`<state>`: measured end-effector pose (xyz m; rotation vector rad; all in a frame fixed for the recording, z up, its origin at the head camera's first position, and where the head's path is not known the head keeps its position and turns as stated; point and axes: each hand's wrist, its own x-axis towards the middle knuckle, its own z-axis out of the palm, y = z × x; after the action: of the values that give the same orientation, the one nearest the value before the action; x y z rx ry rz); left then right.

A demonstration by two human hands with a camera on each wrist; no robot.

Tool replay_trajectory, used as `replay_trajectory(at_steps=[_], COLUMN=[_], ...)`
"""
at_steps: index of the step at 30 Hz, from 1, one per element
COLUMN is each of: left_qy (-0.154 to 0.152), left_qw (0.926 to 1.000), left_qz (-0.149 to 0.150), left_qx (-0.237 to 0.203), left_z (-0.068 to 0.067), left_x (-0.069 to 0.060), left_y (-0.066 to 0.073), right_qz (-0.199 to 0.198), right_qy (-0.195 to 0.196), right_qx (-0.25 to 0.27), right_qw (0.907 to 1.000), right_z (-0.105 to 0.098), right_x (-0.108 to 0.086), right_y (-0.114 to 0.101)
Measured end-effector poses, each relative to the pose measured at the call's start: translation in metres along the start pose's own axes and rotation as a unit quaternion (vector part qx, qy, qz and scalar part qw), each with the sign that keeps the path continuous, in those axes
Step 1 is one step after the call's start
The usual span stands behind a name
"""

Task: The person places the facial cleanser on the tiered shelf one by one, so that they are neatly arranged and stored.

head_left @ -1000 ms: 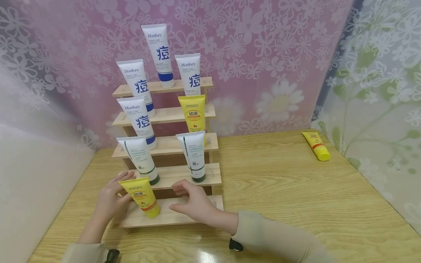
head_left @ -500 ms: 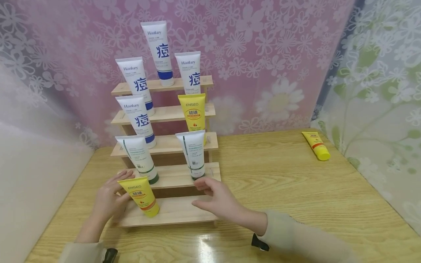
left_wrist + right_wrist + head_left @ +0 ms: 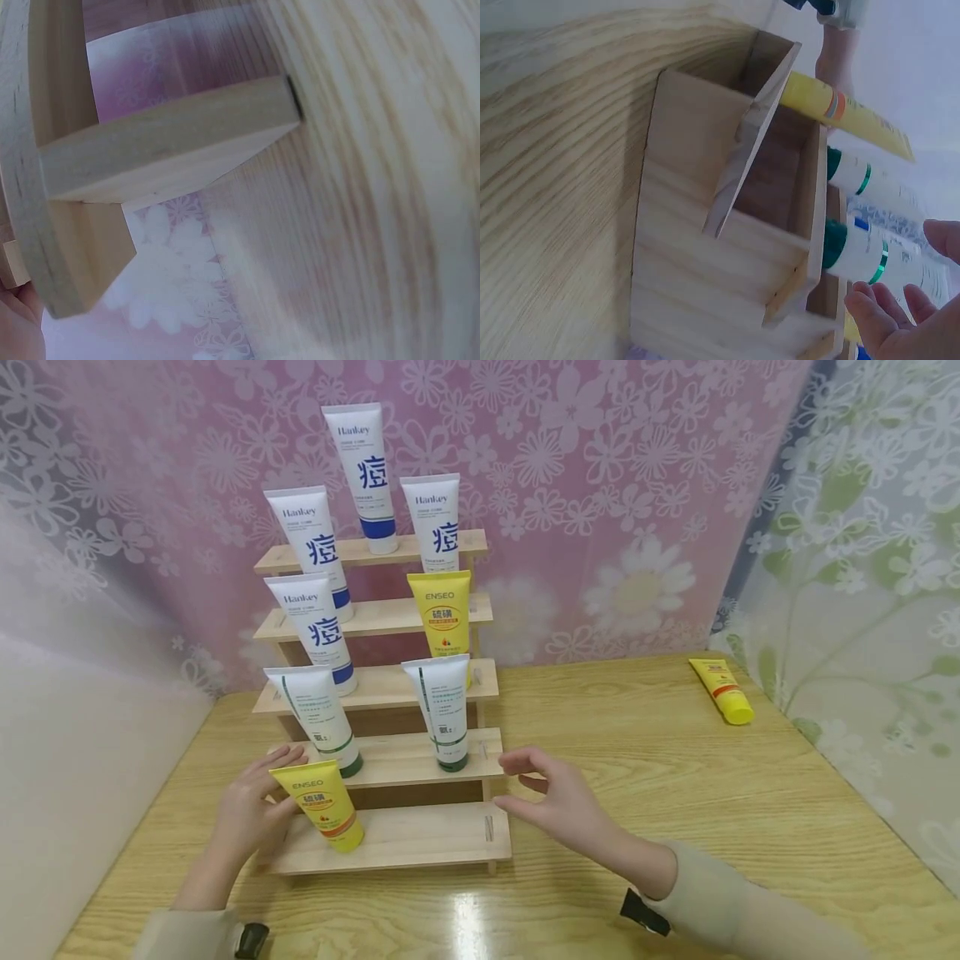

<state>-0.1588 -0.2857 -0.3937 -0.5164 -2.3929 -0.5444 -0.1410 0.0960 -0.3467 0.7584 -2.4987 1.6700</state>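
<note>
In the head view my left hand (image 3: 247,802) rests against the left end of the stepped wooden display rack (image 3: 420,839), its fingertips by the second step. Just right of its thumb, a yellow ENSEO squeeze tube (image 3: 324,806) stands on the bottom step; whether they touch is unclear. My right hand (image 3: 566,802) hovers off the rack's right end, thumb and fingers apart, holding nothing. Two white tubes with green caps, one left (image 3: 318,714) and one right (image 3: 442,714), stand above the bottom step. In the left wrist view, only a bit of hand (image 3: 19,326) shows beside the wood.
Higher steps bear several white Hankey tubes (image 3: 363,477) with blue bands and another yellow tube (image 3: 442,614). One more yellow tube (image 3: 722,692) lies on the wood-grain table (image 3: 615,718) at the far right. Behind stands a pink flowered backdrop (image 3: 585,510).
My right hand has moved rightward, from over the bottom step to beyond the rack's right end. The left hand and the tubes stay in place; the view has shifted slightly.
</note>
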Motion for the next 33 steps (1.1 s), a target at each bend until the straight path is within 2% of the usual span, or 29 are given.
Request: replay_trajectory(at_steps=[12,18,24,28,33], left_qy=[-0.001,0.0,-0.002,0.003,0.002], left_qw=[1.0,1.0,1.0,1.0,1.0], left_qz=[-0.002,-0.001,-0.006,0.001,0.002], left_qx=[0.001,0.005,0.008,0.004,-0.001], left_z=[-0.002,-0.001,-0.001,-0.001,0.001], left_x=[0.001,0.001,0.001,0.001,0.0], left_y=[0.0,-0.003,-0.002,-0.002,-0.002], right_qz=[0.058,0.09,0.108,0.115,0.136], right_qy=[0.055,0.09,0.138,0.17,0.205], right_qx=[-0.028,-0.047,-0.082,-0.123,-0.143], right_qw=[0.9964,0.9907,0.9811,0.971,0.9586], right_z=[-0.046,-0.073,-0.102,-0.12,-0.143], right_x=[-0.001,0.002,0.008,0.01,0.009], right_y=[0.026,0.045,0.069,0.087,0.101])
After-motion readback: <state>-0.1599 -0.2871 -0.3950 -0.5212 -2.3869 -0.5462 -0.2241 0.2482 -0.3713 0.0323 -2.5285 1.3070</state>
